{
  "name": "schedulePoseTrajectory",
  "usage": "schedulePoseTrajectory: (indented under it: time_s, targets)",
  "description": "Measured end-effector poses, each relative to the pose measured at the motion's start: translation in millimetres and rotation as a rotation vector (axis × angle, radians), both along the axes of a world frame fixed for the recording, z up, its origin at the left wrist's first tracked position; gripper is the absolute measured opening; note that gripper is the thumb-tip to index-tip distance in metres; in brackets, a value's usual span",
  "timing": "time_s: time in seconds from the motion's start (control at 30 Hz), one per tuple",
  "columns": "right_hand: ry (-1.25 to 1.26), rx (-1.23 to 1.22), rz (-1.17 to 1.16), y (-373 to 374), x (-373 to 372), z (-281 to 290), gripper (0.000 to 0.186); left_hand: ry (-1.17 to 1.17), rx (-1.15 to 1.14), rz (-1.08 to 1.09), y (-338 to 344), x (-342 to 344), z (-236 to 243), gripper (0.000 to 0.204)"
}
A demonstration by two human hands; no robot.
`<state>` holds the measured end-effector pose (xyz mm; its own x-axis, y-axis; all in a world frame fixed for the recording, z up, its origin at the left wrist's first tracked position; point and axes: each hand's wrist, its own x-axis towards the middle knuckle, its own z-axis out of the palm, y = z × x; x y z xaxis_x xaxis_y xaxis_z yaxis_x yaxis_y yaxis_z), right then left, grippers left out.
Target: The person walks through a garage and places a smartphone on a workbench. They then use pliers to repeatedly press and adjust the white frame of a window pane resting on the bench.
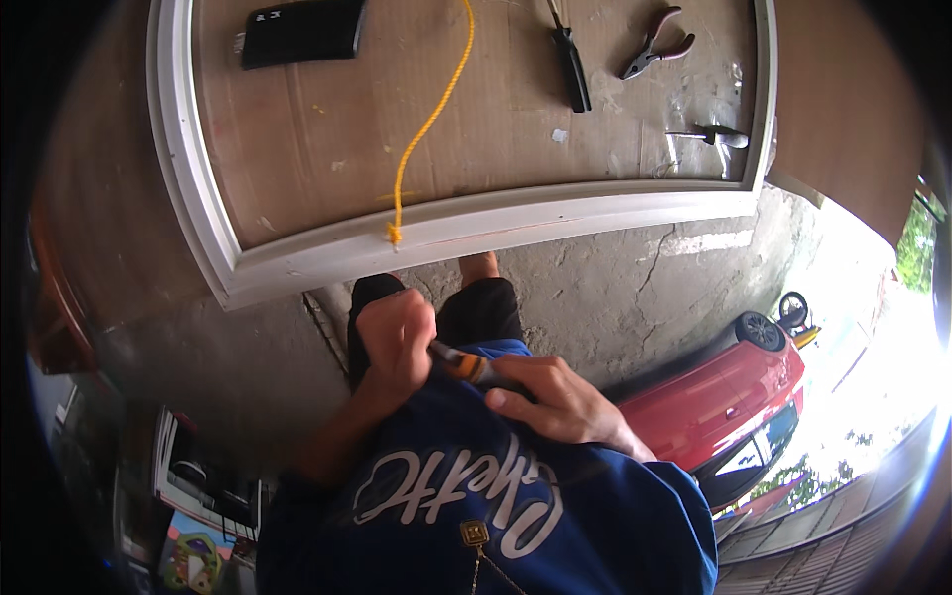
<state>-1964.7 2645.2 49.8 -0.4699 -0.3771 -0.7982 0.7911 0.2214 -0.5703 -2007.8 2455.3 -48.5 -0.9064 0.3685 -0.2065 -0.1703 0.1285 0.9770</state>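
Note:
My right hand (557, 399) is closed around the handle of a slim hand tool with an orange and dark grip (464, 366); its exact kind does not show. The tool's narrow end points left, up against my left hand (399, 335). That hand is curled into a fist, and whatever its fingers hold is hidden. Both hands are in front of my body, below the near rail of a white frame (496, 220). A yellow rope (421, 136) runs down over the cardboard inside the frame, and its knotted end lies on the near rail.
Inside the frame, on brown cardboard (327, 149), lie a black flat object (302, 33), a black-handled tool (572, 69), pliers (656, 44) and a small screwdriver (716, 136). A red car (714, 402) stands at right; boxes and household things (203, 491) crowd the lower left.

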Motion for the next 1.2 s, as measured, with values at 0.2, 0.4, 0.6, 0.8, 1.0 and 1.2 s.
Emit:
schedulePoseTrajectory:
  time_s: [0.2, 0.4, 0.6, 0.8, 1.0, 1.2]
  targets:
    - [-0.181, -0.090, -0.309, 66, 41, -24, 0.053, -0.125, -0.351, -0.038, 36, 32, -32, 0.012]
    - [-0.199, -0.341, -0.510, 82, 35, -33, 0.064, -0.240, -0.217, 0.224, 30, 47, -91, 0.012]
    - [-0.251, -0.393, -0.460, 83, 32, -38, 0.064, -0.227, -0.009, 0.365, 34, 35, -82, 0.014]
    - [-0.324, -0.413, -0.536, 83, 17, -43, 0.074, 0.051, -0.417, 0.080, 46, 38, -28, 0.013]
    - [-0.442, -0.456, -0.586, 87, 5, -42, 0.068, 0.533, -0.298, 0.064, 74, 3, 24, 0.023]
    - [-0.493, -0.537, -0.657, 84, 8, -42, 0.068, 0.663, -0.496, -0.098, 85, -44, 16, 0.041]
